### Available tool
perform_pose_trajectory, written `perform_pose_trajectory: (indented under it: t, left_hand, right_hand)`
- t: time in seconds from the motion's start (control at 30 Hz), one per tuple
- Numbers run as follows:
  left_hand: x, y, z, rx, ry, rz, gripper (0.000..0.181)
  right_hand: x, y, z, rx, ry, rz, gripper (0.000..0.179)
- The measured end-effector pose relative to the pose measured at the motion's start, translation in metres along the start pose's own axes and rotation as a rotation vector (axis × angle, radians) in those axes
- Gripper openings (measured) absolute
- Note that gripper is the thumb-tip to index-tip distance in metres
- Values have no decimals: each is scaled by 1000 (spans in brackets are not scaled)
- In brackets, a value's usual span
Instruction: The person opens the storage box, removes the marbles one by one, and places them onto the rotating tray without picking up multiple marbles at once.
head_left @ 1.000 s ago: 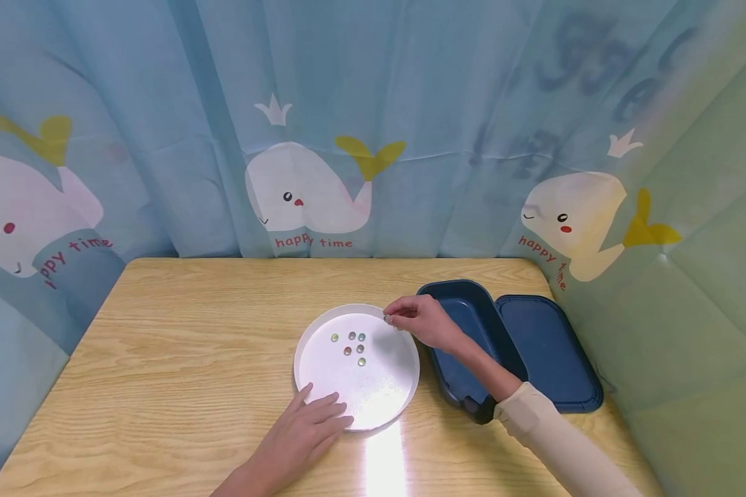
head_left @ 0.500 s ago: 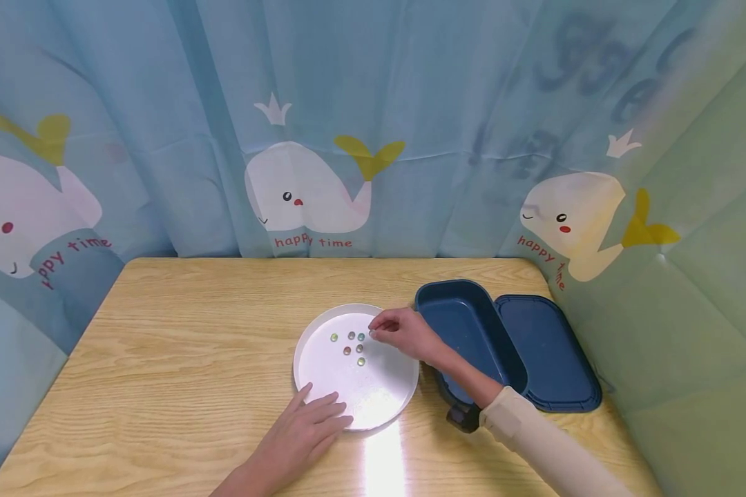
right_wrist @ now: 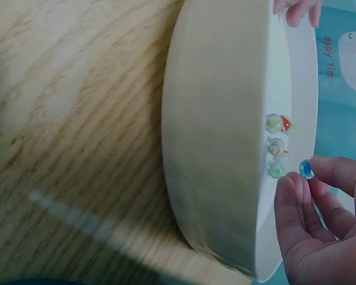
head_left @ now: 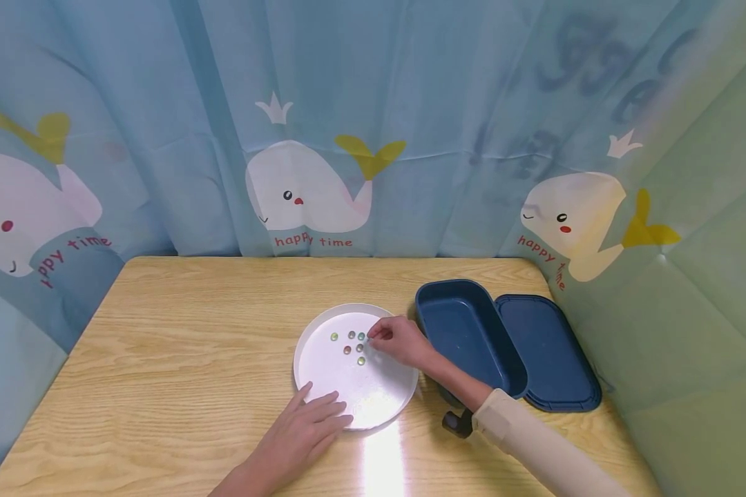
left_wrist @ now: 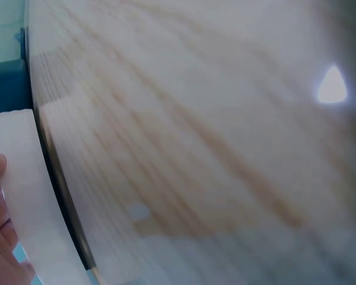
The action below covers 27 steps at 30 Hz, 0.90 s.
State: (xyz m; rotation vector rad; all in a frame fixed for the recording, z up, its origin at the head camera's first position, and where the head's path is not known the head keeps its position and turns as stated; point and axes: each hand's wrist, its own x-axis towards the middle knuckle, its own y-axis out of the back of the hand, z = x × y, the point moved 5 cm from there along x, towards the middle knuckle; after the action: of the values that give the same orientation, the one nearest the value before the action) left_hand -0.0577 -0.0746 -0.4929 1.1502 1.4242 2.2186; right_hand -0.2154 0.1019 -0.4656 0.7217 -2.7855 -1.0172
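Observation:
My right hand (head_left: pixel 400 339) is over the right part of a round white tray (head_left: pixel 373 397). In the right wrist view its thumb and fingertips pinch a clear marble with a blue swirl (right_wrist: pixel 306 169), raised above the tray floor. Several glass marbles lie grouped on the tray, among them a red one (head_left: pixel 347 351), a yellow-green one (head_left: pixel 334 337) and a green one (head_left: pixel 361 361). With fingers spread, my left hand (head_left: pixel 311 428) rests on the tray's near left rim. Left wrist view: some fingers (left_wrist: pixel 0 231) show beside the tray wall (left_wrist: pixel 29 196).
Right of the tray stands an open, deep blue plastic box (head_left: pixel 466 331). Its flat blue lid (head_left: pixel 550 352) lies beside it. The wooden table (head_left: pixel 193 345) is bounded by a whale-print curtain (head_left: pixel 311 186) at the back and right.
My right hand has moved left and nearer from the tray's far right rim toward the marbles, keeping its pinch. The left hand and the marbles on the tray stay put.

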Motion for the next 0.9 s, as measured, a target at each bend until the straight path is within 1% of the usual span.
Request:
perform_pose_trajectory:
  t: [0.13, 0.33, 0.67, 0.9]
  left_hand:
    - [0, 0, 0, 3, -4, 1, 22]
    - [0, 2, 0, -5, 2, -3, 23]
    - [1, 2, 0, -7, 0, 1, 22]
    - [1, 2, 0, -1, -2, 2, 23]
  right_hand:
    - [0, -2, 3, -20, -1, 11, 4]
    - [2, -9, 10, -31, -2, 5, 4]
    - [3, -15, 15, -37, 40, 0, 4]
    - [4, -18, 18, -58, 42, 1, 5]
